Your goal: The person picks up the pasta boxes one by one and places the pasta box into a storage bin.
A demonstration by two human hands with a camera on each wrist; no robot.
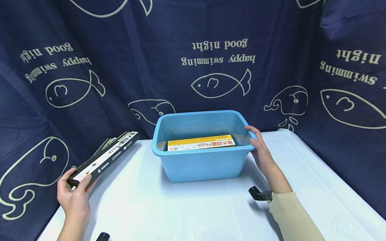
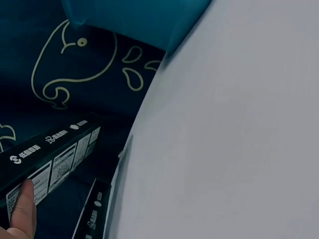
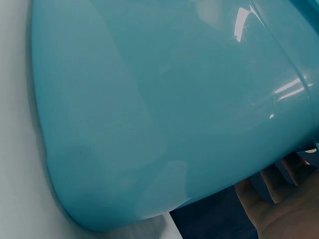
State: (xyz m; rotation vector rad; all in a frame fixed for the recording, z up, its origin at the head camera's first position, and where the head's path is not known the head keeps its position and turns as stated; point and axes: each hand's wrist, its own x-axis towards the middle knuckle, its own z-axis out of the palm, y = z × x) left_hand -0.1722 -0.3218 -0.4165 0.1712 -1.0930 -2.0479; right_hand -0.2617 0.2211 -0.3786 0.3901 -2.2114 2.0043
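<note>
In the head view my left hand (image 1: 73,195) grips the near end of a long black pasta box (image 1: 106,158) with a white printed face, thumb on one side and fingers on the other. The left wrist view shows this box above another black box (image 2: 92,211), apart from it. My right hand (image 1: 263,154) holds the right rim of a light blue plastic bin (image 1: 199,167), its fingers at the edge. Inside the bin lies a yellow and white pasta box (image 1: 201,143). The right wrist view shows the bin's wall (image 3: 149,109) and fingers beside it.
A white cloth-covered table (image 1: 193,211) lies under the bin. Dark blue curtains (image 1: 220,30) with fish and whale drawings hang behind and along both sides. A black strap with a camera mount (image 1: 260,194) is on my right wrist.
</note>
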